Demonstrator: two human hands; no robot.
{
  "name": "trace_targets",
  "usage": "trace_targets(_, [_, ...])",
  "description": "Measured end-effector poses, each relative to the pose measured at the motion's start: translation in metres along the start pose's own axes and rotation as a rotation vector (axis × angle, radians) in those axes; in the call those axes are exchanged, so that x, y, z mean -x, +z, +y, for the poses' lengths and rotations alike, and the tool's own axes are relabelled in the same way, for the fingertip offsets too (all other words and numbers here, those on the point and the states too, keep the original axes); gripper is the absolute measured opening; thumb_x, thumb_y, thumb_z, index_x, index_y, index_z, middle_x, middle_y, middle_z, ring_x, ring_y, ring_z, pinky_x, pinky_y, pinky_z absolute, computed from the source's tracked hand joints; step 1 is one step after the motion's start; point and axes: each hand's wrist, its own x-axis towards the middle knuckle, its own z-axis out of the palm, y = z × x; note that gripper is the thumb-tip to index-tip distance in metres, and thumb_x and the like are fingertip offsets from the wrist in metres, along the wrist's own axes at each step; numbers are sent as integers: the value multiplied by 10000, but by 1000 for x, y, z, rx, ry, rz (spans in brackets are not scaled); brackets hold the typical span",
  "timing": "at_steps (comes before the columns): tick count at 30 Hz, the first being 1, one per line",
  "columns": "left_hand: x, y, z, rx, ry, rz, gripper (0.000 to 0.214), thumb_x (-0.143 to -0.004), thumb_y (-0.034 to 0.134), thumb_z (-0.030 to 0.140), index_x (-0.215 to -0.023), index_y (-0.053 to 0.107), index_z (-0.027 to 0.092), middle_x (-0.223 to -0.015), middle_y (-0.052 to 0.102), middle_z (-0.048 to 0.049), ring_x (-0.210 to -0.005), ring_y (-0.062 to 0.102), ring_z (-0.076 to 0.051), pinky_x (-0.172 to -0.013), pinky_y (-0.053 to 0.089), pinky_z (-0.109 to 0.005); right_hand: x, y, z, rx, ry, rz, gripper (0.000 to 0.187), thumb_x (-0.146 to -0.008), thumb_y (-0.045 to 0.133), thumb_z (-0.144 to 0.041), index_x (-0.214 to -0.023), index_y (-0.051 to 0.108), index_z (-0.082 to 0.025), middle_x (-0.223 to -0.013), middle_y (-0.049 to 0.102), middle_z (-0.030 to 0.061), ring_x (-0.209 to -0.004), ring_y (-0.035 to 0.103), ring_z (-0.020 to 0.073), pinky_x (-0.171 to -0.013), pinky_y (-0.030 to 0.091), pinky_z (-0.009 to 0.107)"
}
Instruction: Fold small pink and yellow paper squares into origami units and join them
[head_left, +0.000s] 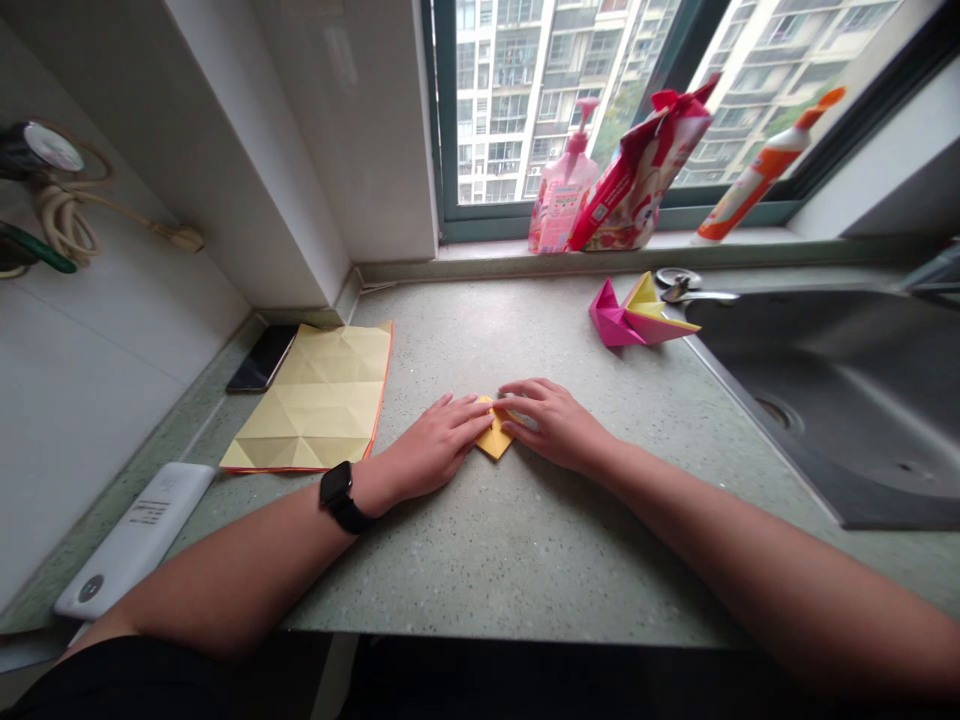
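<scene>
A small folded piece of yellow paper (pixel 494 444), diamond-shaped with creases, lies on the speckled countertop between both hands. My left hand (pixel 435 440), with a black watch on its wrist, rests flat with fingers stretched onto the paper's left side. From the right, my right hand (pixel 559 420) has curled fingers and thumb closed on the paper's right edge. The fingers hide the upper part of the paper. Left of my left hand lies a stack of creased pale-yellow sheets (pixel 315 390) with orange edges. A pink and yellow origami piece (pixel 637 318) stands at the back right.
A dark phone (pixel 262 358) lies partly beside the sheets, and a white power bank (pixel 139 535) at the left. At right is a steel sink (pixel 757 480). The sill holds a pink pump bottle (pixel 561 200), a red bag (pixel 637 185) and an orange-white bottle (pixel 757 185).
</scene>
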Motion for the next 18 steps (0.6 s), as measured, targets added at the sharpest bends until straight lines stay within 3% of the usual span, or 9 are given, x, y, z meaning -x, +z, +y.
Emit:
trace_targets(2, [1,0,3,-14,19,-56,510,-1156,375,185,-1651,485,236,-1710,523,-124,-1638,423,-264,-1382,230,-605,0,-1,0,14,-16,-10,220,-1042,698,-295,-1217,827,-263,-1328,773,126,-1197,710,315,-1068,572,527])
trace_targets(7, [4,-4,11,-70,12,-197,632,-1174,450,429,-1752,313,211,-1823,288,-158,-1720,231,-307,-1388,137,-618,1,-2,0,51,-16,-35,244,-1054,692,-313,-1256,824,-278,-1322,782,115,-1192,714,310,-1047,591,521])
trace_targets(10, [4,-9,10,-77,19,-225,671,-1166,464,491,-1768,277,261,-1834,256,-143,-1728,202,-308,-1385,96,-630,2,-3,-1,70,-7,-43,254,-1056,698,-324,-1277,821,-301,-1345,776,109,-1203,715,313,-1046,594,520])
trace_targets(14, [4,-12,7,-59,22,-235,660,-1169,461,459,-1768,270,260,-1822,300,-135,-1722,228,-290,-1388,105,-605,2,-4,-1,82,-10,-62,250,-1057,693,-315,-1270,821,-290,-1355,775,110,-1210,718,309,-1048,599,518])
trace_targets(18, [8,-16,8,-70,48,-166,551,-1150,509,430,-1664,484,234,-1717,504,-157,-1632,433,-308,-1369,227,-585,2,-4,-2,79,-12,-64,248,-1045,710,-319,-1266,818,-292,-1370,772,101,-1227,712,306,-1076,589,529])
